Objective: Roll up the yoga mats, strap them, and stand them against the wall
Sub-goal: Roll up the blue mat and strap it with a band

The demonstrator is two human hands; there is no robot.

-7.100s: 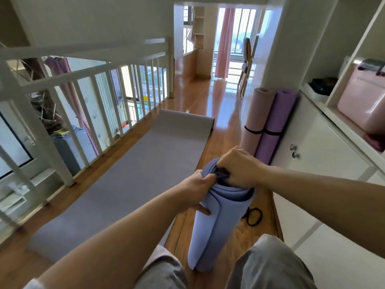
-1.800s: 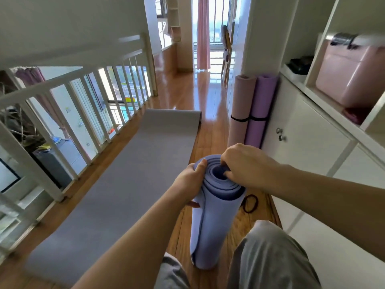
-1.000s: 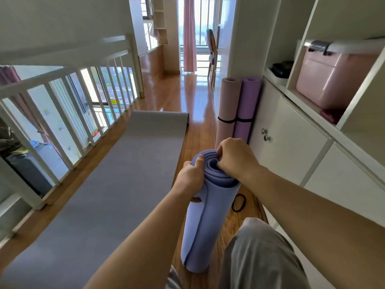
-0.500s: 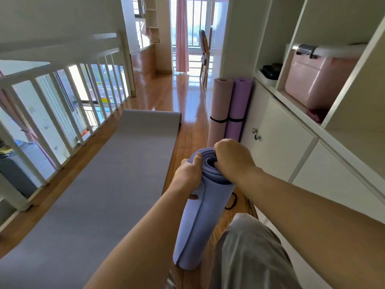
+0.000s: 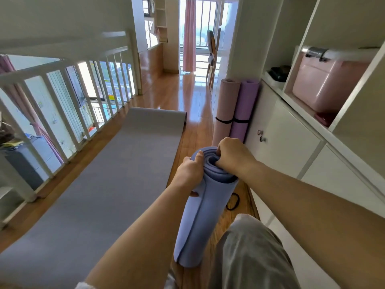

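Observation:
A rolled blue yoga mat (image 5: 200,222) stands upright on the wooden floor in front of my knees. My left hand (image 5: 190,174) grips its outer layer near the top. My right hand (image 5: 233,157) holds the top end, with fingers curled into the inner coils. A black strap loop (image 5: 233,202) lies on the floor just right of the roll. A grey mat (image 5: 108,184) lies flat and unrolled to the left. A pink rolled mat (image 5: 225,107) and a purple rolled mat (image 5: 243,109), each with a black strap, stand against the cabinet.
A white railing (image 5: 68,101) runs along the left edge over a drop. White cabinets (image 5: 285,138) and shelves with a pink storage box (image 5: 327,84) line the right side. The wooden floor (image 5: 179,92) runs on toward a window with a pink curtain.
Both hands keep hold of the top of the blue roll, with the right fingers shifting in the coils. My view has swung to the right; the roll stays upright.

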